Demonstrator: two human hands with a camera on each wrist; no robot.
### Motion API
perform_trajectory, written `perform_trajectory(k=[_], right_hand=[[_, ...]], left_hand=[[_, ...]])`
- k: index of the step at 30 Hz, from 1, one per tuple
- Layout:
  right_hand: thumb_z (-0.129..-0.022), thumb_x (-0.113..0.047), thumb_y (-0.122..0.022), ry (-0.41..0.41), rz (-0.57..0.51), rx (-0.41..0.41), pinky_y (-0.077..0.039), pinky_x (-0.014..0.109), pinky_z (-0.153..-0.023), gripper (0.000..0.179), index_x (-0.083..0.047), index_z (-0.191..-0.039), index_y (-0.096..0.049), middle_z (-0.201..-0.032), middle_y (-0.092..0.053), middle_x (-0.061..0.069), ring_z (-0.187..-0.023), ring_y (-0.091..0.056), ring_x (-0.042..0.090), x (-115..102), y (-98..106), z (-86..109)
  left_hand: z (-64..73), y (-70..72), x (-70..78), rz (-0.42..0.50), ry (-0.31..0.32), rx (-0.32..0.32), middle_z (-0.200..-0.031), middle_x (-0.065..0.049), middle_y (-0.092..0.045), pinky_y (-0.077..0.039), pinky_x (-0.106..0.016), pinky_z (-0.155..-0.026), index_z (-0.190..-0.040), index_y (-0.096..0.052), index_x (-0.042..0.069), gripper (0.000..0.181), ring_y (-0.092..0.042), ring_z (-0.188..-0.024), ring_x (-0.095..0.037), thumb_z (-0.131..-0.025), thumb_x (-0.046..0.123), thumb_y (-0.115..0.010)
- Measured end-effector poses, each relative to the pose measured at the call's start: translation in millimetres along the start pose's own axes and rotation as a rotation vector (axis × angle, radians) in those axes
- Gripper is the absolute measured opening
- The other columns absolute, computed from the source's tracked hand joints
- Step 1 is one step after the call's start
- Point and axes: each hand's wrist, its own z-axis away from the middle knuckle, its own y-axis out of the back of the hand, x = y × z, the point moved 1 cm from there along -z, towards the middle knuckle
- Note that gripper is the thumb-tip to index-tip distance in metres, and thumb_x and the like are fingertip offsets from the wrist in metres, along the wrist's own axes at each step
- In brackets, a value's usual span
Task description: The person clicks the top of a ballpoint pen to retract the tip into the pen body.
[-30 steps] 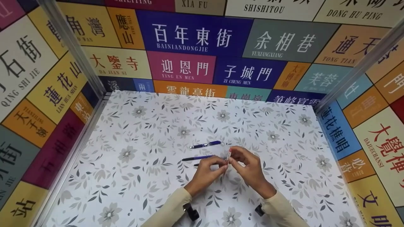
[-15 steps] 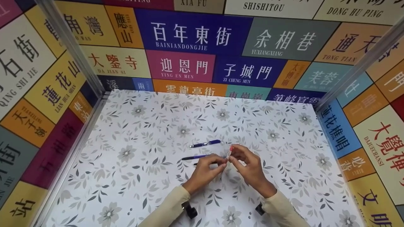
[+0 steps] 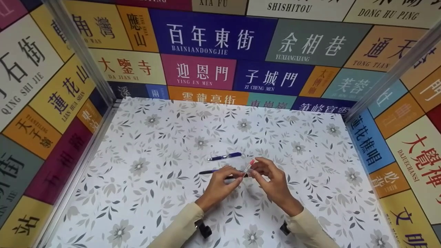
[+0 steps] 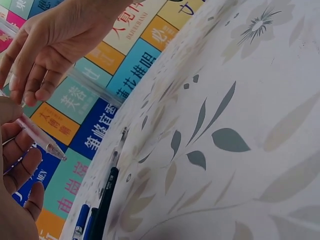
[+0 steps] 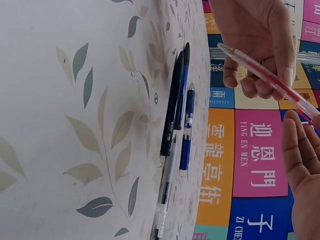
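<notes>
In the head view both hands meet over the table around a clear pen with a red end (image 3: 252, 162). My left hand (image 3: 218, 186) pinches its barrel between thumb and fingers. My right hand (image 3: 274, 181) has curled fingers at the red end, the index fingertip against it. The right wrist view shows the slanted pen's (image 5: 265, 75) red refill and clear tip, the left hand (image 5: 260, 45) gripping mid-barrel. The right hand (image 5: 305, 175) is at its other end, partly cut off by the frame. In the left wrist view the pen tip (image 4: 57, 150) points down, apart from the table.
Several pens lie close together behind the hands: a blue pen (image 3: 225, 157), a dark pen (image 3: 206, 172), a black-capped pen (image 5: 172, 110) and a clear-barrelled pen (image 5: 167, 185). A flower-patterned cloth (image 3: 137, 199) covers the table. Sign-printed panels (image 3: 213, 38) enclose the back and sides.
The clear pen has tilted from nearly upright so its red end leans right. My left hand has shifted slightly left; the right stays in nearly the same place.
</notes>
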Motion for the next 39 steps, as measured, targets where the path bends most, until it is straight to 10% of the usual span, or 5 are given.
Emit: perform_trajectory(k=[18, 39], right_hand=[[-0.083, 0.034, -0.071, -0.066, 0.1, 0.053, -0.06, 0.022, -0.078, 0.051, 0.018, -0.131, -0.063, -0.099, -0.072, 0.032, -0.077, -0.073, 0.04, -24.6, 12.7, 0.5], [-0.088, 0.019, -0.08, -0.19, 0.251, 0.006, -0.057, 0.017, -0.085, 0.045, -0.001, -0.127, -0.07, -0.109, -0.077, 0.015, -0.09, -0.075, 0.031, 22.9, 49.8, 55.2]], left_hand=[[11.0, 33.2, -12.2, -0.08, -0.033, 0.043, -0.097, -0.004, -0.078, -0.059, -0.045, -0.085, -0.107, -0.083, 0.007, 0.016, -0.072, -0.091, -0.026, -0.094, -0.002, -0.084], [19.4, 74.5, -21.2, -0.096, 0.073, 0.037, -0.101, -0.007, -0.078, -0.065, -0.039, -0.083, -0.106, -0.082, 0.004, 0.011, -0.072, -0.094, -0.022, -0.097, -0.002, -0.082]])
